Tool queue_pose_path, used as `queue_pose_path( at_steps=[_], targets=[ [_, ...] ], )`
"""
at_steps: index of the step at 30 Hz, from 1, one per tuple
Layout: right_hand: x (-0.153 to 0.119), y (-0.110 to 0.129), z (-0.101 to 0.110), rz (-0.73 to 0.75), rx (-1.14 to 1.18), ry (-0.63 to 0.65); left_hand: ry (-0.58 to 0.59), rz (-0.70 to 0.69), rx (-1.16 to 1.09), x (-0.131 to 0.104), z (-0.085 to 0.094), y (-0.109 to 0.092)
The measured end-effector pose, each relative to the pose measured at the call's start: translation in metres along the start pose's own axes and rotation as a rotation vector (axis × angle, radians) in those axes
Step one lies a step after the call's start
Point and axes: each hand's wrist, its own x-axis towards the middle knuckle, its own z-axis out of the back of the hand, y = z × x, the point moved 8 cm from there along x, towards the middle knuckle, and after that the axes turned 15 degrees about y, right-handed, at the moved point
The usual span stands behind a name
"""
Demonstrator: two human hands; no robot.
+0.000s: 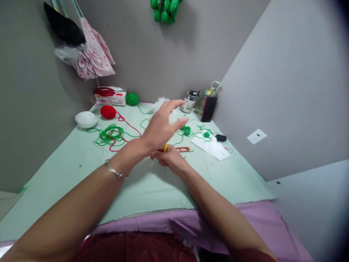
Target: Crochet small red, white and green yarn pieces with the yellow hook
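Observation:
My left hand is raised over the middle of the table, its fingers apart and nothing visible between them. Just below and partly behind it, my right hand is closed around a yellow-handled crochet hook. A thin shaft points down below the fingers; its tip is too small to make out. Behind the right hand lies an orange cutter-like tool. Small green yarn balls sit just beyond my hands. To the left are a tangle of green yarn and a red strand that runs toward my left wrist.
Left rear: a white yarn ball, red yarn ball, green yarn ball and a box. Right rear: a pen cup, bottle, upright phone and white paper. Walls enclose the table.

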Motion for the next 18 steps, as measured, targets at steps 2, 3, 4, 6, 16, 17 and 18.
queue_pose_path(
  at_steps=[2, 3, 4, 6, 16, 17, 18],
  targets=[
    [-0.002, 0.003, 0.000, 0.021, 0.024, -0.001, -0.071, 0.100, -0.184, -0.031, 0.019, 0.007],
    [-0.003, 0.006, -0.001, 0.037, 0.035, 0.000, -0.099, 0.174, -0.228, -0.048, 0.027, 0.012],
    [-0.004, 0.008, -0.002, 0.056, 0.045, -0.001, -0.114, 0.239, -0.245, -0.064, 0.033, 0.016],
    [-0.005, 0.013, -0.003, 0.092, 0.060, -0.011, -0.118, 0.352, -0.271, -0.093, 0.039, 0.026],
    [-0.003, 0.016, -0.007, 0.138, 0.053, -0.036, -0.066, 0.541, -0.436, -0.138, 0.011, 0.066],
    [-0.003, 0.015, -0.007, 0.138, 0.050, -0.034, -0.086, 0.535, -0.453, -0.138, 0.010, 0.067],
    [-0.003, 0.015, -0.007, 0.141, 0.048, -0.038, -0.108, 0.527, -0.465, -0.139, 0.011, 0.067]
  ],
)
